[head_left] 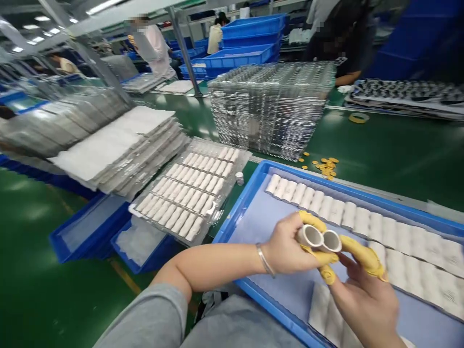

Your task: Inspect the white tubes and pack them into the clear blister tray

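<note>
Two short white hollow tubes are held side by side over the blue tray, their open ends facing me. My left hand is closed around the left tube. My right hand has its fingers and thumb closed at the right tube. Yellow finger cots cover several fingertips on both hands. Under and beyond the hands, a back row of white tubes lies in the lined tray, with a second row at the right. More tubes lie near the front, partly hidden by my right hand.
Left of the tray sits a clear plastic tray of white tubes, with one small white piece beside it. Behind stand stacked clear trays, loose yellow finger cots and a tape roll. Blue bins are low left. Other people work beyond.
</note>
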Demonstrator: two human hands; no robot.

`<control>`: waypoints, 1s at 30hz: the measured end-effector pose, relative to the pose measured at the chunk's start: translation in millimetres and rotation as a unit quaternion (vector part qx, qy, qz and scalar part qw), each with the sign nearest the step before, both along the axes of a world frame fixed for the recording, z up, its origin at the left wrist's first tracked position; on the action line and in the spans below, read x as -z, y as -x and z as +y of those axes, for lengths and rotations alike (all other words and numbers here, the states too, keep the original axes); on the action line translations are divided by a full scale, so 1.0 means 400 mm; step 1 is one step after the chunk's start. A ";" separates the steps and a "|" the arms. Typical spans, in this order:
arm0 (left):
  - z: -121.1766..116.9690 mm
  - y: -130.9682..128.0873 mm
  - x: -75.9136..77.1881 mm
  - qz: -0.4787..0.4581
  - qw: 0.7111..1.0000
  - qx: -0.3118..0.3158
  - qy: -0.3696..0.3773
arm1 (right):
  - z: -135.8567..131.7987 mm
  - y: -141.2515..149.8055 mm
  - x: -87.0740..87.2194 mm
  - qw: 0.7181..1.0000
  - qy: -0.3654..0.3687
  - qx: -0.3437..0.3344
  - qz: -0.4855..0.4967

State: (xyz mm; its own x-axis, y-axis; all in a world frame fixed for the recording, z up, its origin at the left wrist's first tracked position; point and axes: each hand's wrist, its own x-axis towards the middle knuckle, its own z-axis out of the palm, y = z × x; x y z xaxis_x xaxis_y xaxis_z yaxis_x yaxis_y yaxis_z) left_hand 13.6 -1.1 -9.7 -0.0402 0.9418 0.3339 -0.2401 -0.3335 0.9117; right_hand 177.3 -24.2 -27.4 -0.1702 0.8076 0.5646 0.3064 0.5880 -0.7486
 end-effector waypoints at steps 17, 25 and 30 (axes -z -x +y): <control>-0.001 0.027 0.000 0.104 0.946 -0.097 -0.292 | -0.007 -0.017 -0.015 0.998 -0.043 -0.022 -0.046; 0.002 0.036 -0.008 0.111 0.929 -0.130 -0.328 | 0.008 -0.045 -0.018 0.998 0.041 0.014 -0.035; 0.000 0.038 -0.007 0.137 0.926 -0.133 -0.327 | -0.016 -0.019 -0.087 0.991 -0.096 -0.001 -0.091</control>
State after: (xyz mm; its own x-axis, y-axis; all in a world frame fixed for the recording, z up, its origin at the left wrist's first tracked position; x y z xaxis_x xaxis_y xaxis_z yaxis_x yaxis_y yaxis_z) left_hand -1.7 -1.1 -7.0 -0.0717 0.5039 0.8608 0.1397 -0.8494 0.5089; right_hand 184.9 -30.8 7.3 -0.2850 0.6872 0.6682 0.4250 0.7154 -0.5545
